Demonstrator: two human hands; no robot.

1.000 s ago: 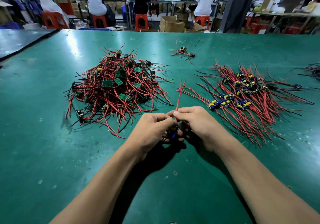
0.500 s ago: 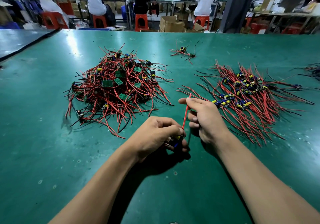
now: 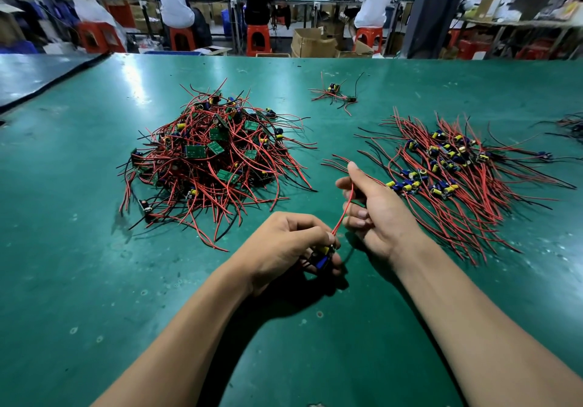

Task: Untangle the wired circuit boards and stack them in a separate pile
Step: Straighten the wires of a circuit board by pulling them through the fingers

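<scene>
A tangled heap of small green circuit boards with red and black wires [image 3: 214,160] lies on the left of the green table [image 3: 94,280]. To the right spreads a flatter pile of sorted boards [image 3: 451,170], their wires fanned out. Near the front, my left hand [image 3: 284,249] grips one small board [image 3: 323,257] with blue and yellow parts. A red wire [image 3: 344,209] runs up from it to my right hand [image 3: 375,208], which pinches the wire's upper end between thumb and forefinger.
A few loose wired boards [image 3: 336,91] lie at the back middle, and more wires [image 3: 571,126] show at the right edge. Beyond the table's far edge, people sit on orange stools [image 3: 258,39] among cardboard boxes [image 3: 312,42].
My right hand slid up along the red wire, away from my left hand, and pulled it straight. My left hand stayed low with the board.
</scene>
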